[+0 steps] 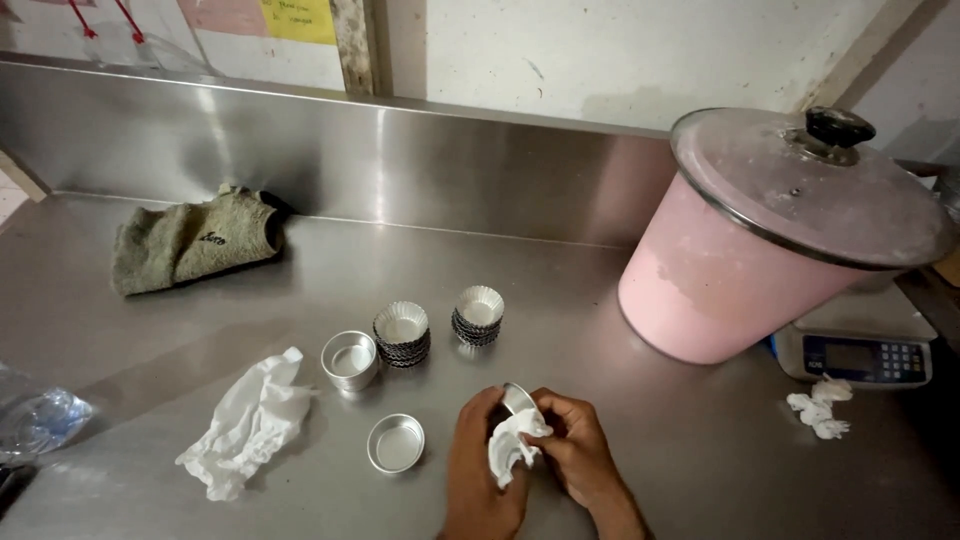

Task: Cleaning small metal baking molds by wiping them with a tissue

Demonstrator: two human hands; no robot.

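Observation:
My left hand (478,470) holds a small round metal cup (517,397) tilted on edge just above the steel counter (600,300). My right hand (578,450) presses a crumpled white tissue (512,445) against the cup. To the left of my hands, a shallow round metal tin (396,442) lies flat. A taller metal cup (350,360) stands behind it. Two stacks of fluted tart moulds (402,334) (478,314) stand farther back.
A crumpled white tissue (250,425) lies at the left. A green-grey cloth (195,240) sits by the backsplash. A pink bucket with a glass lid (770,240) leans at the right, beside a small scale (865,345) and another tissue wad (822,408). A plastic bag (35,420) lies at the left edge.

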